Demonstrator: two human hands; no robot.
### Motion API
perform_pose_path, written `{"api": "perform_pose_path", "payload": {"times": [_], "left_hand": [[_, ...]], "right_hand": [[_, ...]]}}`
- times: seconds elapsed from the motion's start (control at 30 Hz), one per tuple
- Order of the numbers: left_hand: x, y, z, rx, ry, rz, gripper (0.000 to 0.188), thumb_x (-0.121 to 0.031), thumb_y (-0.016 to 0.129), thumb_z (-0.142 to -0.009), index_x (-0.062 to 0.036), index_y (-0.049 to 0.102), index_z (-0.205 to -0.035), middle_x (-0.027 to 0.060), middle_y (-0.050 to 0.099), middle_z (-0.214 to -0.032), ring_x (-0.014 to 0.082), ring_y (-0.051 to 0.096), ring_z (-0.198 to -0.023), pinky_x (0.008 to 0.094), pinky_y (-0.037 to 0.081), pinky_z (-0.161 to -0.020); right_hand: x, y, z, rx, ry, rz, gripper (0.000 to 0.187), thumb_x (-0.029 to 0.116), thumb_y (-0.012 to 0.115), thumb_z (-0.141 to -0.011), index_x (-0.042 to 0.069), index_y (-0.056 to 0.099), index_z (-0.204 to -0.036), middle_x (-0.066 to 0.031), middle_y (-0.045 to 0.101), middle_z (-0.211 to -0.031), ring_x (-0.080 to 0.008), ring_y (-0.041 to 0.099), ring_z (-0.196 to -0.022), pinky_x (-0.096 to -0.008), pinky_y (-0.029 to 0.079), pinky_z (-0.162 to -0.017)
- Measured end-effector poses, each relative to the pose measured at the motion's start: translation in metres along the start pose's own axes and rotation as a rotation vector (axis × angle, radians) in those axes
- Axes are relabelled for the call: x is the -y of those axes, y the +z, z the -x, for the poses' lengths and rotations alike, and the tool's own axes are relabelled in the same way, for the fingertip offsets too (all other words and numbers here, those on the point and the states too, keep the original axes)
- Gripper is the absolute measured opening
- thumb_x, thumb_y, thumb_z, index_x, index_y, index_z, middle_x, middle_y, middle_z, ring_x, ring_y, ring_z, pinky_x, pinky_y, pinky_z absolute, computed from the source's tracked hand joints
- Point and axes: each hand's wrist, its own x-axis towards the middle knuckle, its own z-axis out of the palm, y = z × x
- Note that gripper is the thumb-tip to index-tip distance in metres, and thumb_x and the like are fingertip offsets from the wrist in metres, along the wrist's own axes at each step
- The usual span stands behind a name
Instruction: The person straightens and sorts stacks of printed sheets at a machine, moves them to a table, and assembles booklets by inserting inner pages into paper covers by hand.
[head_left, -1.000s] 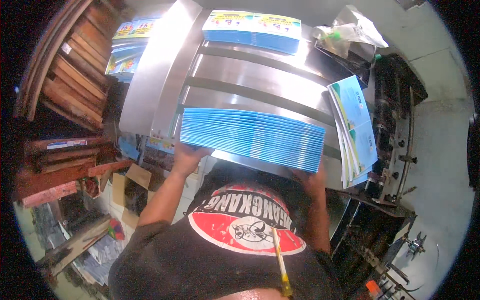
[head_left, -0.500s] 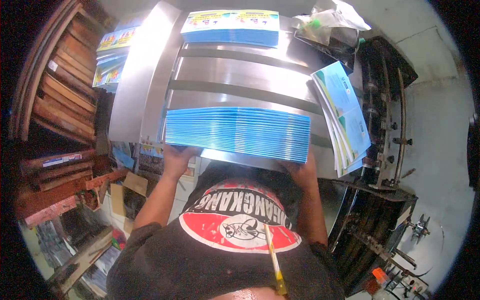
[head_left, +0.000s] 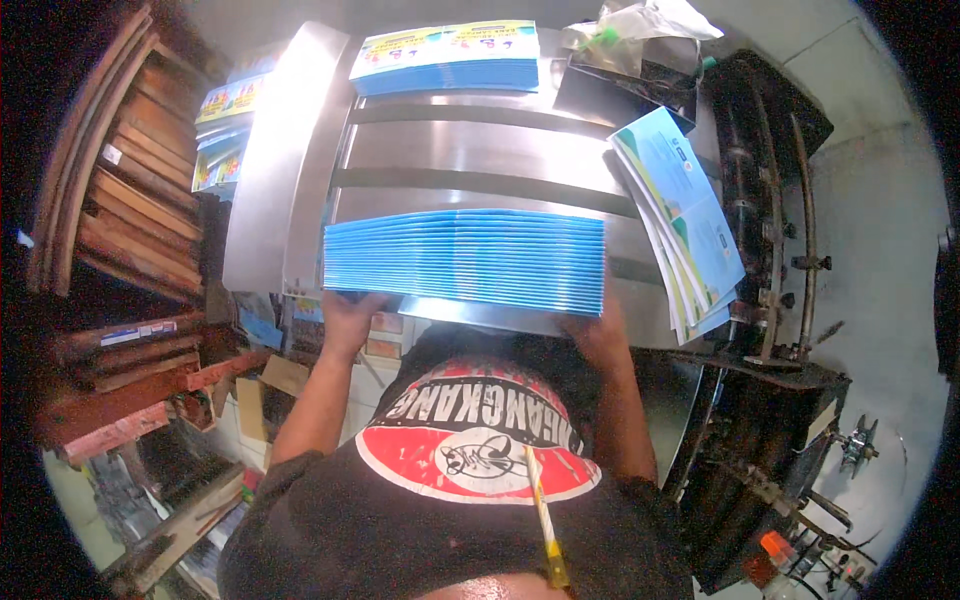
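Shiny metal tabletop [head_left: 480, 150]; left hand [head_left: 347, 322], right hand [head_left: 600, 332] hold ridged blue stack [head_left: 463, 260].

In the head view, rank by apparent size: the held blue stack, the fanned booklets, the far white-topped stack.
1. Held blue stack
2. Fanned booklets
3. Far white-topped stack
The last lies farther off, so true sizes are unsure.

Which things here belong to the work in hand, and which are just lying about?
Work in hand:
blue paper stack, between left hand and right hand
likely fanned booklets
likely far stack

Apparently lying about:
plastic bag
black box
wooden boards
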Motion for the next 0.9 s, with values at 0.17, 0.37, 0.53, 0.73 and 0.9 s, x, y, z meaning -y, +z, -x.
{"api": "perform_pose_path", "payload": {"times": [0.17, 0.37, 0.53, 0.73, 0.9], "left_hand": [[-0.010, 0.005, 0.000, -0.013, -0.036, 0.003, 0.050, 0.005, 0.075, -0.074, -0.0002, 0.055, -0.119, 0.0083, 0.062, -0.113, 0.0198, 0.059, -0.105, 0.0342, 0.049, -0.092], [-0.003, -0.010, -0.013, -0.002, -0.009, -0.002, 0.054, 0.004, 0.076, -0.073, -0.0005, 0.053, -0.122, 0.0085, 0.061, -0.115, 0.0205, 0.058, -0.107, 0.0350, 0.047, -0.095], [0.007, -0.022, -0.031, 0.119, -0.087, -0.123, 0.059, -0.009, 0.079, -0.073, -0.0024, 0.051, -0.125, 0.0101, 0.060, -0.120, 0.0234, 0.056, -0.110, 0.0395, 0.045, -0.097], [-0.019, -0.005, -0.045, 0.217, -0.198, -0.101, 0.054, -0.007, 0.081, -0.067, -0.0019, 0.058, -0.115, 0.0092, 0.066, -0.105, 0.0213, 0.063, -0.097, 0.0373, 0.051, -0.087], [-0.075, 0.026, -0.032, 0.086, 0.004, -0.355, 0.063, -0.027, 0.087, -0.066, 0.0030, 0.057, -0.113, 0.0147, 0.070, -0.098, 0.0217, 0.068, -0.092, 0.0354, 0.053, -0.083]], "right_hand": [[-0.015, 0.005, -0.005, -0.108, -0.234, 0.064, 0.120, 0.031, 0.086, -0.070, 0.002, 0.004, -0.153, -0.0226, 0.036, -0.147, -0.0346, 0.040, -0.134, -0.0406, 0.033, -0.111], [-0.020, 0.017, -0.018, -0.194, -0.367, 0.282, 0.126, 0.031, 0.089, -0.066, -0.002, 0.002, -0.151, -0.0241, 0.039, -0.141, -0.0383, 0.040, -0.130, -0.0434, 0.033, -0.110], [-0.016, 0.009, -0.030, -0.167, -0.439, 0.237, 0.094, 0.026, 0.088, -0.065, -0.001, 0.036, -0.139, -0.0223, 0.050, -0.127, -0.0379, 0.049, -0.119, -0.0440, 0.038, -0.103], [-0.026, -0.001, -0.016, -0.220, -0.166, 0.029, 0.052, 0.018, 0.083, -0.070, 0.000, 0.059, -0.112, -0.0165, 0.061, -0.107, -0.0319, 0.061, -0.097, -0.0412, 0.049, -0.086], [0.006, -0.017, 0.035, -0.279, 0.173, -0.048, 0.051, 0.024, 0.080, -0.076, -0.001, 0.059, -0.115, -0.0173, 0.067, -0.105, -0.0313, 0.066, -0.097, -0.0402, 0.051, -0.086]]}}
